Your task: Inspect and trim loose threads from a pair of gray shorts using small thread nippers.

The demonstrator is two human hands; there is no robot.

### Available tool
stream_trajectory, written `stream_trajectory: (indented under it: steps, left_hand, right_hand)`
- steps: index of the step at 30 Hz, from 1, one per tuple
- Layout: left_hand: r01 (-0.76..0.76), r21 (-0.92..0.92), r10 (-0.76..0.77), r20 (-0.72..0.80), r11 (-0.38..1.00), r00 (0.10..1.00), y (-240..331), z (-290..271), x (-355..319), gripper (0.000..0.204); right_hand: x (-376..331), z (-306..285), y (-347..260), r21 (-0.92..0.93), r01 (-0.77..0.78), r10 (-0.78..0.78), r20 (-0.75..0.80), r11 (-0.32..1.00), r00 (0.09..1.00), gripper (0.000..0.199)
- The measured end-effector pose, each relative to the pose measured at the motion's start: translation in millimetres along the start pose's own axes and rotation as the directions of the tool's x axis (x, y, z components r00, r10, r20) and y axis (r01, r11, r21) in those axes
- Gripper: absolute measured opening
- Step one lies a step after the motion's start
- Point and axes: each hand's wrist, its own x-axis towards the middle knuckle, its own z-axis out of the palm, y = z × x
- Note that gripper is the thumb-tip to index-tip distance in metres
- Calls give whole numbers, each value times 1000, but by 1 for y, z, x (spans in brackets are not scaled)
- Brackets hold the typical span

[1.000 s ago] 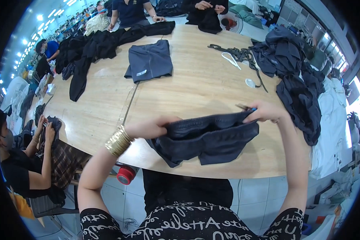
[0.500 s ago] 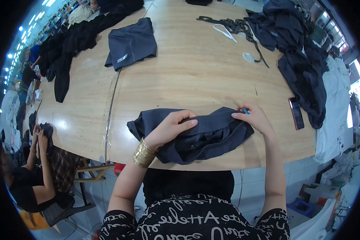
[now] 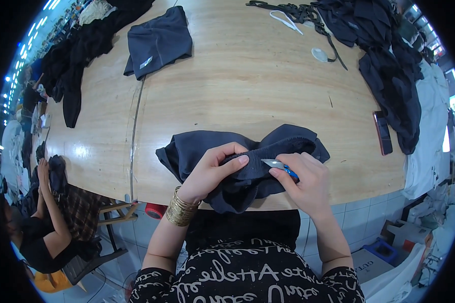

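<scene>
A dark navy garment (image 3: 207, 140) with a gathered, elastic-looking band (image 3: 255, 162) lies bunched at the table's near edge. My left hand (image 3: 213, 170) pinches the band, thumb on top and fingers tucked behind it. Closed around a pair of thread snips (image 3: 274, 163) with a blue handle, my right hand (image 3: 307, 181) is just right of my left. The snips' pointed blades lie against or just over the band; I cannot tell whether they touch the cloth.
A folded dark garment (image 3: 162, 43) with a small white label lies far left, beside black clothing (image 3: 73, 76). Dark garments (image 3: 389, 86), a phone (image 3: 382, 132) and straps (image 3: 333, 45) are on the right. A seam (image 3: 135, 118) crosses the wooden table (image 3: 237, 91). Another person (image 3: 48, 222) works at lower left.
My right hand has moved left and nearer to me, bringing the snips from beyond the garment's edge onto the band. The band is now gathered more tightly, and the view has shifted slightly.
</scene>
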Motion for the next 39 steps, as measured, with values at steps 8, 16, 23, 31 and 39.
stream_trajectory:
  steps: [8,16,23,31,39]
  left_hand:
    - [-85,80,86,0,993,996,3,1,-4,17]
    - [-122,141,124,-8,982,992,6,4,-5,18]
    - [-120,161,122,-1,980,993,7,7,-6,19]
    - [-122,177,122,8,977,992,8,7,-9,19]
    - [-108,136,113,-29,985,993,12,-2,-16,15]
  right_hand:
    - [1,-5,-6,-28,62,-61,45,998,997,18]
    - [1,-8,-7,-56,77,-75,29,995,997,20]
    - [0,-8,-8,-65,96,-94,24,993,995,21]
    - [-2,-8,-11,-68,73,-72,22,995,997,20]
    - [7,-23,8,180,-206,223,-77,962,972,33]
